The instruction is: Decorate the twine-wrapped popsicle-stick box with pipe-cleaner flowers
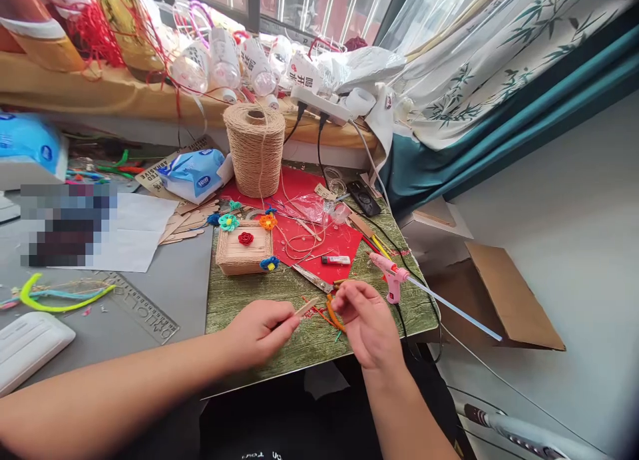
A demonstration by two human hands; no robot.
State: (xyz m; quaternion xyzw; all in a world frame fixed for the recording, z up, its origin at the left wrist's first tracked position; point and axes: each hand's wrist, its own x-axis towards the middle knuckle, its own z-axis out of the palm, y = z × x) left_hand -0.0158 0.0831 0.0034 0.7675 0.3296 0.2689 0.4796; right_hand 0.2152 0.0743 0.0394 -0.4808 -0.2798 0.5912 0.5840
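Observation:
My left hand point(267, 330) is closed around a wooden craft stick point(306, 307), whose tip points right. Close by on the right, my right hand point(367, 320) has its fingertips pinched together; whatever may be between them is too small to tell. Just behind that hand lie scissors point(314, 277) with orange handles, partly hidden by the fingers. A pink glue gun point(392, 277) with a long glue stick rests to its right. Beyond my left hand stands a twine-wrapped box point(244, 250) with blue, teal, orange and red flowers on it.
A big twine spool point(254, 154) stands behind the box, beside red sheets point(294, 247) with a small glue tube point(335, 260). Craft sticks point(187, 220), a wipes pack point(194, 174) and a clear ruler point(142, 307) lie leftward. Cables and a cardboard box point(516, 293) are at right.

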